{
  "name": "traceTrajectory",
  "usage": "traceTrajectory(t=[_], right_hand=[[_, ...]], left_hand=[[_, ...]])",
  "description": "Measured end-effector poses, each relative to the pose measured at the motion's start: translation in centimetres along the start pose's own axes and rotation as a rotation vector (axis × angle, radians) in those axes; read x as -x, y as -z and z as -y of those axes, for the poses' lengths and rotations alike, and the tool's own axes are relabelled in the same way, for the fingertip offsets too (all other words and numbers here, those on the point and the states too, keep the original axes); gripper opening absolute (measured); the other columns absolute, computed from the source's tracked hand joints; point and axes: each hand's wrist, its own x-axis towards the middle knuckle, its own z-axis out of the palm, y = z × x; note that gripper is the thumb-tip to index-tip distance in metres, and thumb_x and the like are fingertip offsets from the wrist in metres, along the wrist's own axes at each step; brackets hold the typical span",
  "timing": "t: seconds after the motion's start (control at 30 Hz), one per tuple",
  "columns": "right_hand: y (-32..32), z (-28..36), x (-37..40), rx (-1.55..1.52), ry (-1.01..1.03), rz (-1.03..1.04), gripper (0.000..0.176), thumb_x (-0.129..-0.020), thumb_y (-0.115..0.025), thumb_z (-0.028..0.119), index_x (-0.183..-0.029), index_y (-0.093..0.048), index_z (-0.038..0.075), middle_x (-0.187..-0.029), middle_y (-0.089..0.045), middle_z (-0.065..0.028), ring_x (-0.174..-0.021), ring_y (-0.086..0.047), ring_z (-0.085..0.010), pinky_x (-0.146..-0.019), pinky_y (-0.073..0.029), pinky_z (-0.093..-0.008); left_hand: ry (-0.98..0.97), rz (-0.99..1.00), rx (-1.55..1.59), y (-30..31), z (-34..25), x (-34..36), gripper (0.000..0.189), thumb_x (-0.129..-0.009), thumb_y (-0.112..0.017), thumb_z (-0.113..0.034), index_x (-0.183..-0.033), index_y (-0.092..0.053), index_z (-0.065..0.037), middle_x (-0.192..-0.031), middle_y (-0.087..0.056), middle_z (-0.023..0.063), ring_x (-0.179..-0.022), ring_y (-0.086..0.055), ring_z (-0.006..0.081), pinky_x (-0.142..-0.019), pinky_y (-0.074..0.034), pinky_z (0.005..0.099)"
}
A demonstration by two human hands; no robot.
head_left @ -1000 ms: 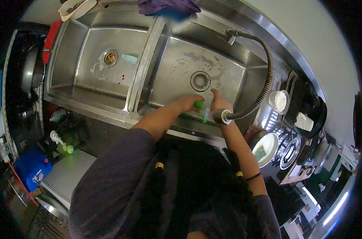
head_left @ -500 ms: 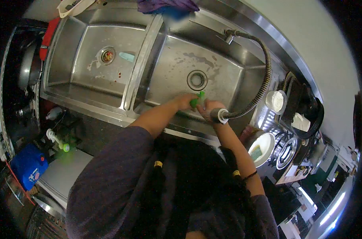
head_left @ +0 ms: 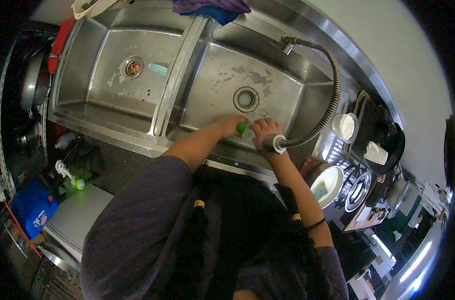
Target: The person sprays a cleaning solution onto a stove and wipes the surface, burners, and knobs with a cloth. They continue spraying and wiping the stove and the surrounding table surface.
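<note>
Over the near side of the right sink basin (head_left: 275,92), my left hand (head_left: 229,126) is closed on a small green item (head_left: 243,127) with a pale, see-through part. What kind of item it is I cannot make out. My right hand (head_left: 265,129) meets it from the other side, fingers curled over the pale end and partly hiding it. Directly above my right wrist hangs the spout end (head_left: 275,144) of a coiled metal faucet hose (head_left: 334,95). The basin's round drain (head_left: 246,99) lies just beyond my hands.
In the left basin (head_left: 122,92), a light-blue object (head_left: 158,69) lies near a drain (head_left: 133,68) holding food scraps. A purple and blue cloth (head_left: 212,10) hangs at the back. At right stand a white-filled bowl (head_left: 344,126) and a pot with a sponge (head_left: 332,176).
The green item has tilted lower between my hands. My right-hand fingers have shifted forward and spread over its pale end. The view has moved slightly.
</note>
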Motion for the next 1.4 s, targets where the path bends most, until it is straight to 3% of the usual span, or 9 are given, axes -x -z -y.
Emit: traceTrajectory(t=[0.17,0.33,0.47,0.63,0.83,1.1,1.23,1.33,1.4], right_hand=[[-0.4,1.3,-0.7,-0.259,-0.562,0.313,0.03,-0.083,-0.058,0.027,-0.108,-0.056,0.011,-0.083,-0.064,-0.0189,-0.082,-0.063,-0.0368,-0.075,-0.049,-0.0451],[-0.1,0.7,-1.3,-0.233,-0.758,0.379,0.028,-0.086,-0.053,0.022,-0.111,-0.055,0.01,-0.089,-0.066,-0.0155,-0.082,-0.065,-0.0334,-0.068,-0.052,-0.043],[-1.7,-0.9,-0.1,-0.061,-0.023,0.145,0.032,-0.081,-0.055,0.02,-0.113,-0.058,0.021,-0.116,-0.059,-0.0089,-0.105,-0.058,-0.0284,-0.082,-0.048,-0.0442],[-0.1,-0.3,-0.7,-0.072,-0.085,0.392,0.035,-0.076,-0.06,0.027,-0.111,-0.06,0.025,-0.114,-0.061,-0.0052,-0.106,-0.056,-0.0257,-0.087,-0.042,-0.0445],[-1.9,0.9,-0.8,-0.088,-0.371,0.445,0.053,-0.082,-0.052,0.056,-0.087,-0.068,0.006,-0.077,-0.066,-0.0192,-0.077,-0.065,-0.0325,-0.079,-0.046,-0.0467],[-3.9,1.0,-0.6,-0.541,-0.694,0.465,0.064,-0.087,-0.044,0.057,-0.07,-0.065,-0.001,-0.071,-0.063,-0.0238,-0.071,-0.063,-0.0384,-0.067,-0.05,-0.0429],[-4.0,-1.1,-0.7,-0.415,-0.796,0.557,0.052,-0.087,-0.05,0.048,-0.078,-0.065,0.0,-0.072,-0.063,-0.0218,-0.069,-0.063,-0.0369,-0.069,-0.05,-0.0408],[-1.5,-0.7,-0.4,-0.317,-0.741,0.2,0.033,-0.084,-0.057,0.038,-0.089,-0.064,0.006,-0.083,-0.065,-0.0153,-0.083,-0.063,-0.0325,-0.077,-0.049,-0.0422],[-1.6,-1.6,-0.4,-0.143,-0.372,0.033,0.027,-0.081,-0.06,0.034,-0.096,-0.063,0.011,-0.092,-0.065,-0.0106,-0.095,-0.06,-0.0301,-0.081,-0.047,-0.0441]], left_hand=[[0.047,0.092,0.46,-2.8,4.4,-1.2,0.061,-0.058,-0.083,-0.011,-0.114,-0.057,-0.01,-0.113,-0.06,0.0115,-0.107,-0.055,0.0322,-0.091,-0.044,0.0401],[-0.047,-0.017,0.11,-2.2,3.4,-0.6,0.066,-0.059,-0.083,-0.015,-0.119,-0.055,-0.011,-0.118,-0.057,0.0126,-0.11,-0.054,0.0323,-0.095,-0.043,0.0408],[-0.107,-0.035,0.005,-2.0,3.2,-0.5,0.069,-0.06,-0.083,-0.019,-0.121,-0.053,-0.012,-0.121,-0.055,0.0129,-0.113,-0.052,0.0321,-0.097,-0.041,0.0404],[-0.013,0.093,0.067,-0.7,2.3,-0.5,0.07,-0.06,-0.083,-0.021,-0.123,-0.052,-0.012,-0.122,-0.054,0.0133,-0.114,-0.051,0.0316,-0.099,-0.039,0.0403],[0.114,0.196,0.327,-4.1,6.5,-2.2,0.073,-0.059,-0.083,-0.018,-0.124,-0.051,-0.012,-0.123,-0.053,0.0141,-0.116,-0.049,0.0327,-0.099,-0.039,0.0404],[0.12,-0.022,0.037,0.8,-0.5,0.5,0.082,-0.056,-0.085,-0.02,-0.127,-0.046,-0.014,-0.128,-0.046,0.0173,-0.12,-0.044,0.0338,-0.1,-0.038,0.0408],[-0.09,-0.13,0.033,2.5,-2.1,0.5,0.067,-0.055,-0.083,-0.017,-0.115,-0.053,-0.011,-0.119,-0.052,0.0136,-0.113,-0.049,0.0324,-0.096,-0.041,0.0402],[-0.098,-0.071,-0.013,3.2,-3.0,0.5,0.058,-0.055,-0.081,-0.016,-0.107,-0.056,-0.009,-0.113,-0.055,0.0111,-0.108,-0.052,0.0315,-0.092,-0.043,0.0395],[-0.092,-0.096,0.01,2.6,-2.6,0.4,0.055,-0.056,-0.08,-0.015,-0.105,-0.058,-0.008,-0.111,-0.056,0.0099,-0.105,-0.054,0.0308,-0.09,-0.044,0.0392]])
